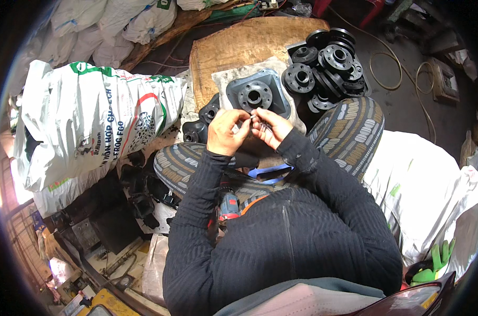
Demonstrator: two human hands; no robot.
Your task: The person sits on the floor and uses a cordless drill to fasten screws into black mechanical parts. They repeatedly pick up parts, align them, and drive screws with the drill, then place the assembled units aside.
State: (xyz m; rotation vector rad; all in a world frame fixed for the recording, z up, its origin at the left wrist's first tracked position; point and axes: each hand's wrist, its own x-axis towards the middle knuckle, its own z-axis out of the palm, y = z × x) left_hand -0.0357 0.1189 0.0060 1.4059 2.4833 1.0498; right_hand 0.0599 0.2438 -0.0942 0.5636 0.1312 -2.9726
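Head cam caught both hands working close together, with a few small metal pieces (pixel 263 127) right at the fingertips, just above the near edge of a grey squarish housing (pixel 277 84). They looked like little fasteners, but they were too tiny to say for sure. The right hand (pixel 273 130) had its fingers curled around them, so that grip was closed on the bits. The left hand (pixel 227 130) came in from the other side, thumb and finger pinched up against the right fingertips; honestly couldn't tell if that grip had hold of a piece or was just touching.

The housing sat on a dirty pale pad (pixel 226 79), with a dark round flange (pixel 245 100) in its middle, big hole at the center and smaller ones around it. Behind that was a wooden board (pixel 207 58). Off to the right was a whole heap of black flanged hubs (pixel 336 58), and a couple of dark parts (pixel 194 131) lay left of the pad.

The person's patterned trouser legs (pixel 352 129) were spread either side, with a grey-and-red power tool (pixel 229 207) near the lap. Further out: a big printed white sack (pixel 99 121) on the left, a plainer white bag (pixel 413 189) on the right, and a green glove (pixel 435 262) down in the right corner.
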